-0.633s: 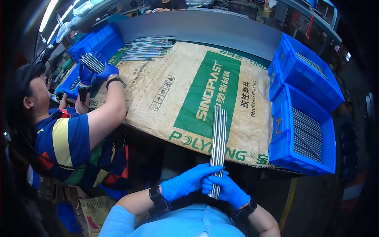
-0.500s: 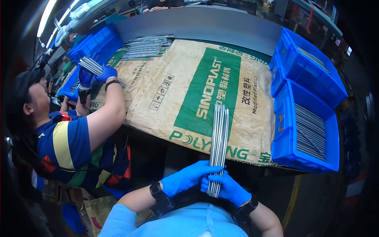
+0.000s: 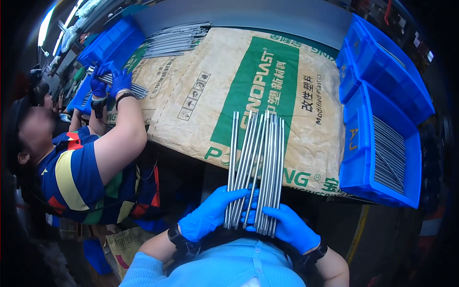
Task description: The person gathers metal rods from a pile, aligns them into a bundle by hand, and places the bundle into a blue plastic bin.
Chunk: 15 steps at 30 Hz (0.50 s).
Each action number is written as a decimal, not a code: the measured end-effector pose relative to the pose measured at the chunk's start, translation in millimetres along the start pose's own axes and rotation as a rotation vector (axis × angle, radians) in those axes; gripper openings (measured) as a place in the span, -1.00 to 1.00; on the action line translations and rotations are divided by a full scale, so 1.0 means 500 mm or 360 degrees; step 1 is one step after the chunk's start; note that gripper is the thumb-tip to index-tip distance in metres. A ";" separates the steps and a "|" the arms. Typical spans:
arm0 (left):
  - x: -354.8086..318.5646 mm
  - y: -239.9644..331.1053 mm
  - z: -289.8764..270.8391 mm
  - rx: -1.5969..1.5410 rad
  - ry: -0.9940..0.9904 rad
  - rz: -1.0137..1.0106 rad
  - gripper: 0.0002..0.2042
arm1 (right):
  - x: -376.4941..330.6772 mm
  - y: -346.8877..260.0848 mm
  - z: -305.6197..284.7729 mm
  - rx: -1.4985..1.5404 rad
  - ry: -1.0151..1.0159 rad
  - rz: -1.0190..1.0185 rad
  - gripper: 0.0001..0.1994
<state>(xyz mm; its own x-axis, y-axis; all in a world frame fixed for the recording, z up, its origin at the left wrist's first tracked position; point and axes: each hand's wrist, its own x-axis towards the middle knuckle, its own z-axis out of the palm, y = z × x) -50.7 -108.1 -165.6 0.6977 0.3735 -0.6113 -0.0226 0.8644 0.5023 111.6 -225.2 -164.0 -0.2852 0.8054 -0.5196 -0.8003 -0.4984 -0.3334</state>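
Observation:
A bundle of slim metal rods (image 3: 271, 177) lies spread like a fan between my two blue-gloved hands, close to my body. My left hand (image 3: 210, 210) is closed on the left part of the bundle, its thumb across the rods. On the right part, my right hand (image 3: 289, 225) is closed with its thumb on top. Some fingers show beneath the rods through the gap; the rest are hidden. The far rod ends reach over the near edge of a table covered by a brown and green paper sack (image 3: 224, 95).
Blue bins (image 3: 358, 148) holding rods stand at the table's right side. More loose rods (image 3: 177, 38) lie at the far left, by another blue bin (image 3: 112, 40). At left, a co-worker in blue gloves (image 3: 112, 81) handles rods.
The rods in my hands have gone from a tight bundle to a spread fan, and my hands have moved apart. The co-worker's rods have been lowered. My view has shifted slightly.

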 end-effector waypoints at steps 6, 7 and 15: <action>-0.012 0.003 -0.006 -0.0325 -0.0098 0.0016 -0.69 | -0.008 -0.002 -0.003 -0.0027 -0.0025 -0.0057 -0.56; -0.012 0.001 -0.010 -0.0328 -0.0120 0.0000 -0.68 | -0.009 -0.002 -0.002 -0.0031 -0.0023 -0.0046 -0.56; -0.016 0.007 -0.027 -0.0559 -0.0309 -0.0200 -0.62 | -0.009 0.002 0.005 -0.0041 0.0075 -0.0040 -0.56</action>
<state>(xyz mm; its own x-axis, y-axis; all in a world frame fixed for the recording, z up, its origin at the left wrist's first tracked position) -66.0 -103.4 -167.0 0.8317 0.2167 -0.5112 -0.1482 0.9739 0.1717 110.7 -228.7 -159.9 -0.2395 0.8020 -0.5471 -0.7928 -0.4869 -0.3667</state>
